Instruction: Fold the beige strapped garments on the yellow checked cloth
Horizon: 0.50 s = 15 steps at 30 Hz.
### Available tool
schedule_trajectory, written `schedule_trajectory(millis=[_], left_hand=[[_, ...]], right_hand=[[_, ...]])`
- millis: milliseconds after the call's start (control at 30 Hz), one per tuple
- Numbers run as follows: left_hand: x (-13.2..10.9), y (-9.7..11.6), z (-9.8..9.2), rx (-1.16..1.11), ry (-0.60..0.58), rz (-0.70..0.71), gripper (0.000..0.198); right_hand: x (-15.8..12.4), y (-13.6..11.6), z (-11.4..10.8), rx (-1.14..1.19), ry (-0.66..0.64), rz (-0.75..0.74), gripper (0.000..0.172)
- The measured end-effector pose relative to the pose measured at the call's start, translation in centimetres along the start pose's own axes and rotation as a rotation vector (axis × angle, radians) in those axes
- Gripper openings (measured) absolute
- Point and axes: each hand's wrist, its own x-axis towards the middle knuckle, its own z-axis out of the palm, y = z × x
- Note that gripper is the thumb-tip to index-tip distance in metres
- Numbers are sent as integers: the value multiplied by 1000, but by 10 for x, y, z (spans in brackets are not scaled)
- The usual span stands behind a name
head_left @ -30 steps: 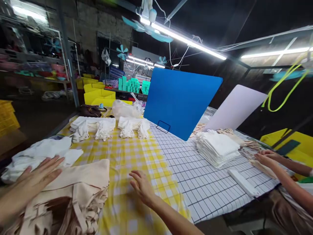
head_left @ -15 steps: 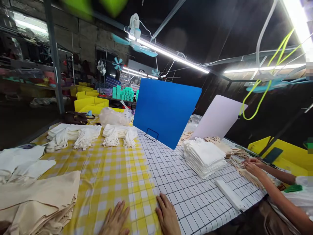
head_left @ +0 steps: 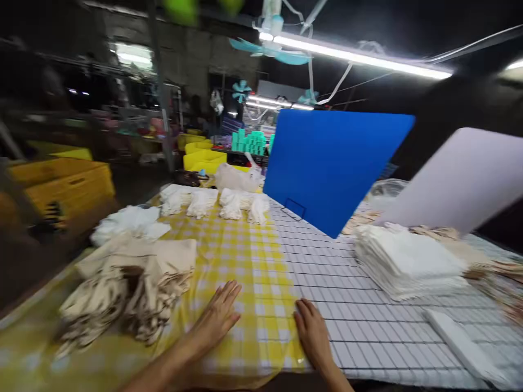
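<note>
My left hand (head_left: 218, 316) lies flat on the yellow checked tablecloth (head_left: 229, 256), fingers stretched out and holding nothing. To its left is a stack of beige cloth pieces (head_left: 175, 261) with bunched straps hanging toward the table's near edge. My right hand (head_left: 312, 329) rests where the yellow cloth meets the white grid cloth (head_left: 359, 332), its fingers extended and nothing in them. Right of that hand, at some distance, lies a stack of folded white cloth pieces (head_left: 408, 258). A long white object (head_left: 466, 345) lies nearer the table edge.
A blue board (head_left: 330, 163) stands tilted on a small wire stand, with a pale board (head_left: 461, 179) right of it. White strapped bundles (head_left: 241, 201) line the far side, and crumpled white cloth (head_left: 131, 223) lies left. Yellow crates (head_left: 69, 185) stand beyond the table.
The view has swung left and shows more of the beige stack and a yellow crate. The co-worker's arms at right have left the picture. Both my hands still rest on the table.
</note>
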Motion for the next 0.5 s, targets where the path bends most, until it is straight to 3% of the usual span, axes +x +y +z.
schedule_trajectory(millis=[100,167,233,300,400,500], left_hand=[[-15,-9,-62,-20,231,-36,52],[-26,-27,-106,1,417,-108,49],[-36,-55,-148,55,564,-189,48],[-43,-90,-183,122,676,-317,48],[-51,-144,-218,185,694,-626,49],[-57,-185,-231,79,576,-913,48]], right_hand=[[15,-6,1,132,80,-25,39],[30,-27,-2,247,80,-20,38],[46,-62,-5,385,-10,25,37],[63,-105,-5,550,-187,121,38],[86,-176,7,834,-485,308,39],[104,-239,33,966,-682,488,32]])
